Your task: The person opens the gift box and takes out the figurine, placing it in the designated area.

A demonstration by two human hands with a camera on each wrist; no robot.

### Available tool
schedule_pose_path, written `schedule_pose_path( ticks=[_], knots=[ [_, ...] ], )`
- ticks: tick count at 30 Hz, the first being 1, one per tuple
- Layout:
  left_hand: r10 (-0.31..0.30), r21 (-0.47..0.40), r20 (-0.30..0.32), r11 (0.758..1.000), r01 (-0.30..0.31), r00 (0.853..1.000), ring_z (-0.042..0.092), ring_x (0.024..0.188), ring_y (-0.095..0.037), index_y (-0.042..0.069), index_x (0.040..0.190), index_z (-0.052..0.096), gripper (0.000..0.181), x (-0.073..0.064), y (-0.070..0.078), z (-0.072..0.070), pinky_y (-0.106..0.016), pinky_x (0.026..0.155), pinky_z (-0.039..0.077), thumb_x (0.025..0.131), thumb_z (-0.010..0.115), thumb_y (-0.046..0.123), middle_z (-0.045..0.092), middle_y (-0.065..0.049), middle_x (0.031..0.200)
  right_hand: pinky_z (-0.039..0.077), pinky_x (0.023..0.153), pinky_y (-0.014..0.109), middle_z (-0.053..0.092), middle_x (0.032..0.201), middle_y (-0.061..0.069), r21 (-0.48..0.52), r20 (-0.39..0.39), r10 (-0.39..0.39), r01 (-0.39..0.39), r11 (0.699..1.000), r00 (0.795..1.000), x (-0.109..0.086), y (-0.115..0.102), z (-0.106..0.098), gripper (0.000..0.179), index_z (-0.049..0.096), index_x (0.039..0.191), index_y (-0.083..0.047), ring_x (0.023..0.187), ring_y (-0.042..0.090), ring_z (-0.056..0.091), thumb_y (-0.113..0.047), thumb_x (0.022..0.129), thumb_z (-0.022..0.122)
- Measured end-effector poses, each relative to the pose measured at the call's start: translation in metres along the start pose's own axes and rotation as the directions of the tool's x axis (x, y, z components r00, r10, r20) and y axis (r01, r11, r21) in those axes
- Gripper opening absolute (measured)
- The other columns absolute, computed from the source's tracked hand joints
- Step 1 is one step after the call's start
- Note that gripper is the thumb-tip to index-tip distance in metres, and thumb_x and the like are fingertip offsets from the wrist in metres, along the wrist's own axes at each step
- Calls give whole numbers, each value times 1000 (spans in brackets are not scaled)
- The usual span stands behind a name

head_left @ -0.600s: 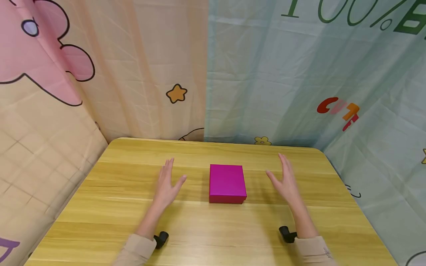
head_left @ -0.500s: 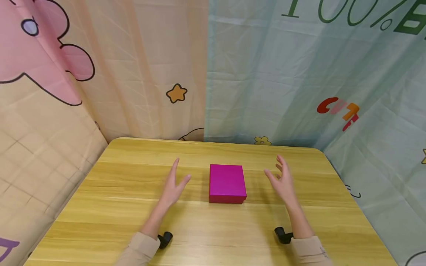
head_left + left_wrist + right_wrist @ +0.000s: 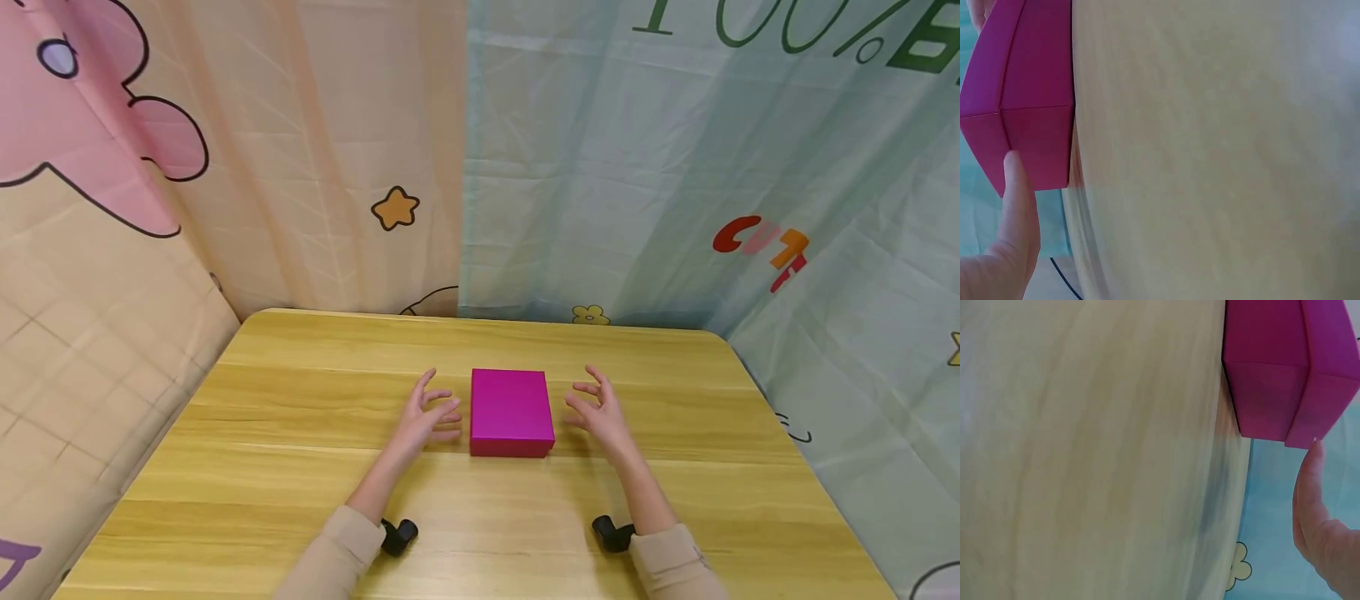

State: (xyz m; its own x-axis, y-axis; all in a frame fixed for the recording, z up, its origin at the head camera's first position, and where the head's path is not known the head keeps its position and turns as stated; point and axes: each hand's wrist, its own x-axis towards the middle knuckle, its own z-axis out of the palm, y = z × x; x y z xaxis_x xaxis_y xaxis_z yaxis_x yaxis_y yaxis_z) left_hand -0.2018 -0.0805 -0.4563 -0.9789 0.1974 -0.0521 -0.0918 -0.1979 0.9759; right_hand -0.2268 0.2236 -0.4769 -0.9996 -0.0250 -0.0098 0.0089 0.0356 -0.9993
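Note:
A square magenta box (image 3: pixel 512 407) with a lid sits on the wooden table, in the middle of the head view. Just left of it, my left hand (image 3: pixel 422 418) hovers with fingers spread and slightly bent. On the other side is my right hand (image 3: pixel 602 412), its fingers likewise spread towards the box. A narrow gap shows between each hand and the box in the head view. The lid seam runs along the box (image 3: pixel 1038 137) near the left thumb in the left wrist view. In the right wrist view, a thumb (image 3: pixel 1311 481) points at the box's lid edge.
The wooden table (image 3: pixel 300 400) has rounded far corners. Printed curtains (image 3: pixel 570 167) hang behind it and along both sides. A black wrist camera (image 3: pixel 399 537) is on the left wrist, and another black camera (image 3: pixel 612 534) on the right.
Both hands have moved inward towards the box, the left to the right and the right to the left. Their fingers are more bent than before. The box stays where it was.

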Motion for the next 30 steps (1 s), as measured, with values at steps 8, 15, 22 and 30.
schedule_pose_path(
  ticks=[8, 15, 22, 30],
  knots=[
    [-204, -19, 28, 979, 205, 979, 62, 86, -34, 16, 146, 12, 73, 15, -4, 0, -50, 77, 48, 89, 57, 14, 41, -21, 127, 50, 77, 46, 40, 126, 25, -87, 118, 171, -162, 983, 978, -17, -33, 21, 65, 15, 144, -10, 95, 26, 57, -13, 91, 54],
    [-275, 5, 64, 961, 275, 959, 62, 68, -20, 17, 143, 22, 67, 22, -8, 1, -44, 71, 52, 87, 59, 18, 51, -18, 114, 52, 71, 37, 47, 119, 20, -95, 185, 220, -206, 974, 958, -17, -30, 21, 65, 21, 143, -7, 86, 17, 58, -23, 90, 56],
    [-345, 31, 94, 939, 343, 934, 60, 69, -20, 14, 140, 32, 61, 26, -9, 1, -43, 73, 52, 87, 60, 24, 57, -13, 103, 51, 70, 33, 50, 112, 15, -91, 223, 250, -236, 968, 942, -14, -28, 22, 63, 26, 141, -6, 81, 15, 56, -24, 90, 57],
    [-375, 22, 132, 927, 376, 918, 58, 67, -18, 12, 138, 36, 57, 28, -8, 1, -41, 72, 52, 88, 59, 25, 58, -10, 95, 50, 68, 29, 51, 108, 12, -90, 240, 279, -265, 960, 930, -11, -25, 23, 61, 28, 140, -7, 80, 16, 54, -26, 89, 58]
  ],
)
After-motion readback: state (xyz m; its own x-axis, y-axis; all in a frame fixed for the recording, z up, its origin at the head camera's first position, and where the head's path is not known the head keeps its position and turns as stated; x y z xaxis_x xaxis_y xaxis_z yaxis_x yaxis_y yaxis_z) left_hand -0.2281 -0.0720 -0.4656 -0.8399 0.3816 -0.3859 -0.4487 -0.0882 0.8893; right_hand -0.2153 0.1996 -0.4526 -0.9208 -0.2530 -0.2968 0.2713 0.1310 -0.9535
